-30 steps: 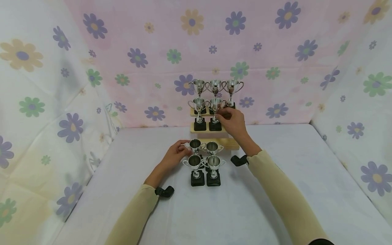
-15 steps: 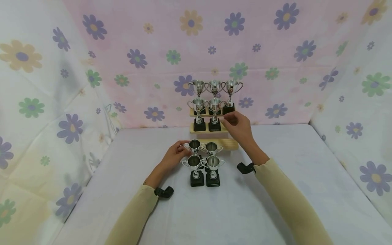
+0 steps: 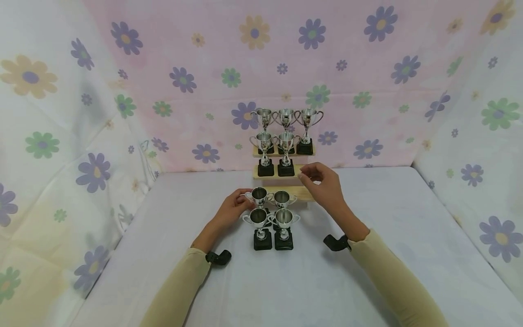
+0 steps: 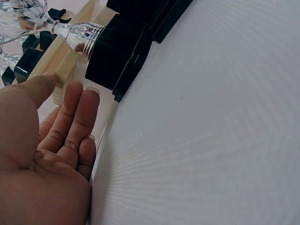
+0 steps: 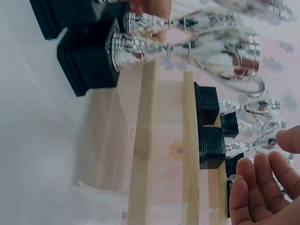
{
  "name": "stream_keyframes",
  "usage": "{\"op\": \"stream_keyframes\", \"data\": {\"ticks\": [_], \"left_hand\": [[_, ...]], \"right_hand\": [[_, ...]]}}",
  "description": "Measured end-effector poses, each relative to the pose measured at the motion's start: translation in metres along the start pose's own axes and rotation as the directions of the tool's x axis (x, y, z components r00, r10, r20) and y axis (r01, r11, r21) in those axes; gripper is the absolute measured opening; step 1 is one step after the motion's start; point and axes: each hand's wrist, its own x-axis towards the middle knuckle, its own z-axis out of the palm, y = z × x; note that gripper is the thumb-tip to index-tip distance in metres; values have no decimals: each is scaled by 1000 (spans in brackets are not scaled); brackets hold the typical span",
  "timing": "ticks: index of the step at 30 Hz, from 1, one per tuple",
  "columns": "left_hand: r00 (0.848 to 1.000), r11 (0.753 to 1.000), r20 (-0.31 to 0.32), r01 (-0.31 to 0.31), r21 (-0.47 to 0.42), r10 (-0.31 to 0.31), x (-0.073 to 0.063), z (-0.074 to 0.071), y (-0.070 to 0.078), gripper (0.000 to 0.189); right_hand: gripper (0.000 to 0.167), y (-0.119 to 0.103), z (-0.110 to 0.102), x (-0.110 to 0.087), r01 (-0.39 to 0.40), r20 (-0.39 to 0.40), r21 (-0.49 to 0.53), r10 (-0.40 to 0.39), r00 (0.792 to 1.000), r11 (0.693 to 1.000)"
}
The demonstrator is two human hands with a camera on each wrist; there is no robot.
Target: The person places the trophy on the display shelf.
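Beside the front group of small silver trophy cups (image 3: 263, 240) on black bases, my left hand (image 3: 232, 209) rests near the left rear cup. In the left wrist view its fingers are relaxed, with the thumb (image 4: 41, 88) at the wooden shelf's edge; whether it touches is unclear. My right hand (image 3: 326, 187) hovers, loosely curved and holding nothing, at the right end of the middle tier. Two trophies (image 3: 286, 168) stand upright side by side on that tier (image 3: 259, 176). Three more, including the right one (image 3: 305, 146), stand in a row on the top tier.
The lowest wooden tier (image 3: 301, 192) lies behind the front trophies, which partly hide it. A white cloth covers the table (image 3: 245, 290). Flower-printed fabric (image 3: 261, 68) hangs behind and at both sides. Each wrist wears a black camera, such as the right one (image 3: 336, 242).
My right hand has let go of the right trophy on the middle tier and moved right and toward me. My left hand and the trophies have stayed in place.
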Motion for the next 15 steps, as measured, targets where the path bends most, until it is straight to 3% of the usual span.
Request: {"op": "stream_keyframes", "data": {"ticks": [15], "left_hand": [[1000,1000,0,21,12,-21,0,-1,-1,44]], "right_hand": [[17,0,-1,-36,-8,71,7,8,997,1000]]}}
